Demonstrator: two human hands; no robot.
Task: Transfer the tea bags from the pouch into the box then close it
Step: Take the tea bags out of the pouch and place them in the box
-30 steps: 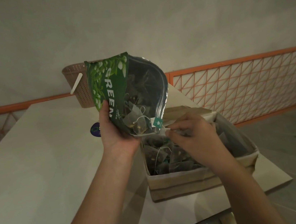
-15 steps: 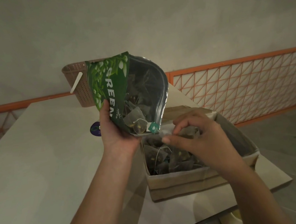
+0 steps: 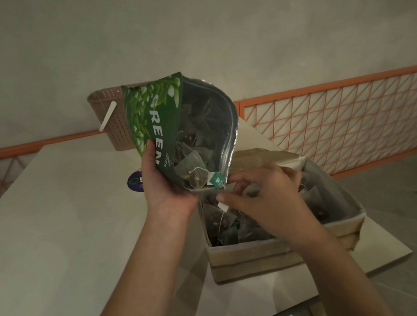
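Head view. Fingers (image 3: 234,181) of the right hand (image 3: 265,198) are curled in over the open box (image 3: 280,250), thumb and forefinger tips close together at a thin string; the pinch itself is small and dim, so whether they actually grip the string cannot be told for sure. A white paper tag (image 3: 223,206) sits just below the thumb tip.

Left hand (image 3: 165,187) grips the green pouch (image 3: 170,120), thumb across the printed front, fingers hidden behind. The pouch is tilted, mouth down, directly above and left of the right fingertips. Its clear side shows pyramid tea bags (image 3: 194,167) bunched near the mouth. A teal tag (image 3: 217,180) hangs at the pouch's lip, just left of the right forefinger.

Beneath the right fingers the box holds a loose pile of tea bags (image 3: 226,224) with strings tangled. Its lid flap (image 3: 260,157) stands open behind the right hand.

Box rests on a pale table (image 3: 54,244) near the right edge. Far beyond the fingers: a perforated brown basket (image 3: 110,117) with a white stick (image 3: 108,116) leaning on it. Left of the left hand, a dark round sticker (image 3: 135,182), partly hidden. Orange lattice railing (image 3: 342,116) behind.
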